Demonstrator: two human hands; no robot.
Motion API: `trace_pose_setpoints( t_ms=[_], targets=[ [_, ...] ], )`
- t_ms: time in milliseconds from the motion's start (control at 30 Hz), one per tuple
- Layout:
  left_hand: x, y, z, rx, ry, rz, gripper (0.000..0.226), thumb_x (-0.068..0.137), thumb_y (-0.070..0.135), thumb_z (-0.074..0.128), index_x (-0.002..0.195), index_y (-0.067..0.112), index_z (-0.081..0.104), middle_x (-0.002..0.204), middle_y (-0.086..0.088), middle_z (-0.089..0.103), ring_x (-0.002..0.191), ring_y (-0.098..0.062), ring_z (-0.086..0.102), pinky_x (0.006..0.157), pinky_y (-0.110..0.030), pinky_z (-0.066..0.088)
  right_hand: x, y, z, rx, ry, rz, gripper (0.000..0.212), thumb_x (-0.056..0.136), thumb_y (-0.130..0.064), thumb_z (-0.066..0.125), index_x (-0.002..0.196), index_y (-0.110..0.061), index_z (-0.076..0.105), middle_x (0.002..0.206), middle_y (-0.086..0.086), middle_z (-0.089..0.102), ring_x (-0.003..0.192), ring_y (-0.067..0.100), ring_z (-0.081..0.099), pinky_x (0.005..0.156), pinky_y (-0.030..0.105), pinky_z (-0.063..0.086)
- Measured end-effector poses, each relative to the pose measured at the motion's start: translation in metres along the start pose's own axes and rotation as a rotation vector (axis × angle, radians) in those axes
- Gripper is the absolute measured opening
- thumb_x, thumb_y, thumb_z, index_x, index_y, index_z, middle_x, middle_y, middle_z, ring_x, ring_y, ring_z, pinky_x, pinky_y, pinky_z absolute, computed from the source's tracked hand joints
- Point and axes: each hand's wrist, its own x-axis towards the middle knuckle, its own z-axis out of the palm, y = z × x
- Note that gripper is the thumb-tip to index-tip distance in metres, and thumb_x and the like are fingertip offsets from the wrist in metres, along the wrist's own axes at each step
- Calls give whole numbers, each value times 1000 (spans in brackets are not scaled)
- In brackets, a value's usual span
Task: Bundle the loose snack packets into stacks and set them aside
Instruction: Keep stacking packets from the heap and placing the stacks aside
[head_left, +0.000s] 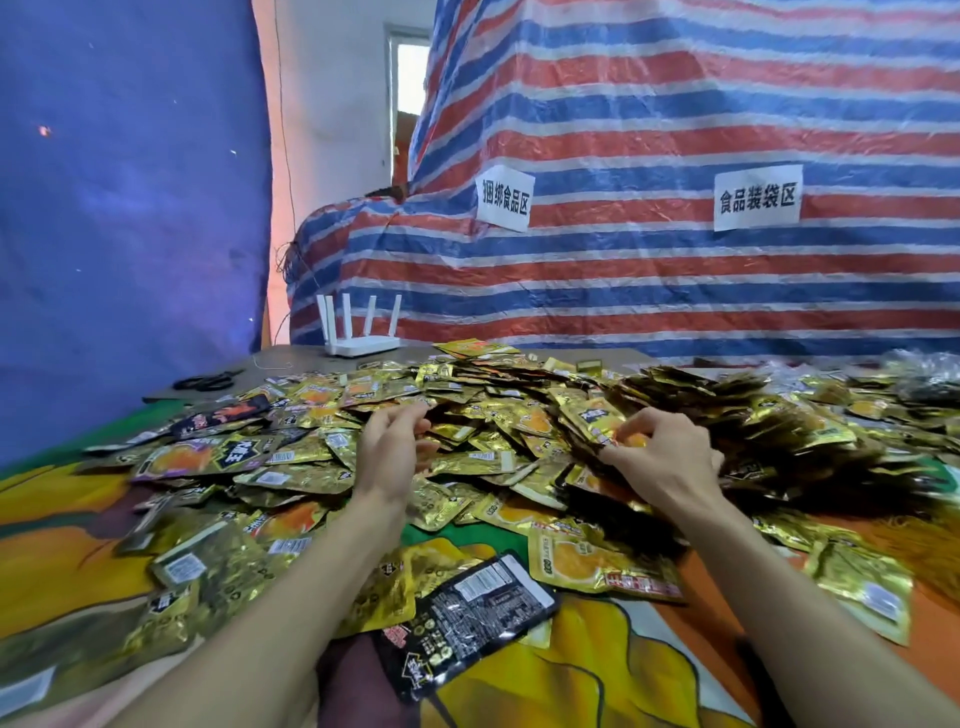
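The right hand (660, 460) is pinching gold packets (595, 415) on the heap (483, 374), the left hand (392, 447) hovering released beside it; slick foil could slip and scatter.

Glossy crinkled foil packets (483, 415), woven plastic tarp (675, 130), smooth plastic router (361, 344).

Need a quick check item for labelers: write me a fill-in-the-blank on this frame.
1. Most loose packets in the pile are ____ in colour.
2. The nearest packet, between the forearms, is mostly ____.
3. The scissors lie to the ____ of the white router.
Missing words: gold; black; left.
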Motion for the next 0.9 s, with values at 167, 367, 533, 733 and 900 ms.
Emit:
trace_pose_setpoints(
  t_ms=[167, 367, 533, 733, 900],
  targets=[
    [2, 8, -11, 154, 106, 124, 7, 99, 19, 56, 93, 15, 59, 97, -5, 62, 82, -21, 58, 82, -41, 48, -3, 4, -4, 1, -57, 51, 16, 81, -28, 69, 94, -38, 68, 103, -1, 66, 112, 30, 53, 94, 44, 28],
    [9, 5, -23, 732, 131, 231, 12, 93, 11, 57, 98, 21, 60, 96, 3, 62, 88, -16, 58, 72, -31, 46, -8, -4, -7, -25, -47, 94, 40, 76, -14, 60, 110, -34, 72, 115, 11, 59, 127, 36, 35, 109, 51, 22],
    [10, 9, -29, 1382, -92, -96, 41, 86, 30, 67, 125, 22, 56, 142, -5, 49, 133, -32, 40, 111, -51, 31, -22, -24, -2, -4, 104, -200, 49, 79, -34, 56, 126, -26, 64, 134, 8, 54, 128, 29, 38, 105, 46, 30],
    [28, 17, -58, 1515, 183, -218, 90, 82, 60, 69, 153, 20, 31, 164, -17, 14, 151, -41, 10, 117, -66, 8, -33, -74, 51, -111, -357, -540, 58, 89, -47, 61, 143, -29, 48, 143, 2, 53, 134, 23, 41, 114, 50, 34],
    [38, 0, -78, 1399, 21, -170, 91, 87, 41, 65, 160, 21, 14, 169, -8, -2, 155, -30, 3, 123, -55, 8, -32, -103, 99, -334, -598, -402, 110, 74, -85, 56, 160, -26, 21, 167, 12, 18, 153, 36, 13, 122, 60, 10]
  ],
)
